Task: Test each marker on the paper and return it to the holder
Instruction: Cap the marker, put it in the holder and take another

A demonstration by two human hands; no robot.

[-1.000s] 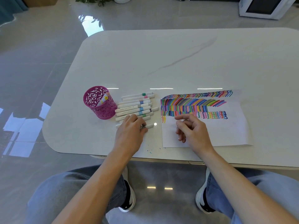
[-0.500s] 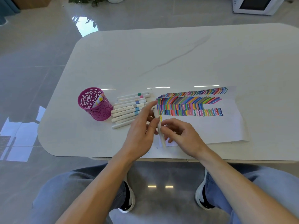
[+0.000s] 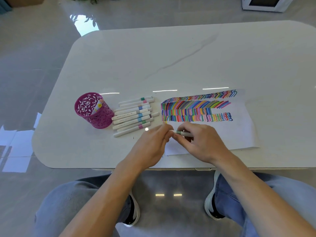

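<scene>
One glossy grey tiled floor [image 3: 34,48], with one white box-like appliance [image 3: 263,3] at 1 o'clock. One white marble-patterned table [image 3: 188,57] with rounded corners; ceiling lights reflect in its top. One sheet of paper [image 3: 239,134] lies at 3 o'clock on the near half of the table and carries three rows of many-coloured test strokes along its far edge. Two hands: the left hand [image 3: 150,147] pinches the left end of the held marker [image 3: 181,133] between fingertips and thumb; the right hand [image 3: 203,144] has its fingers curled round the barrel. Both meet over the paper's near left corner. One magenta openwork holder [image 3: 102,120] stands upright at 9 o'clock of the paper and contains one stored marker [image 3: 98,106], leaning toward 1 o'clock. About ten loose markers [image 3: 131,115] lie side by side between holder and paper. The held marker is white with a green band; its long axis runs from 9 to 3 o'clock, just above the sheet.
</scene>
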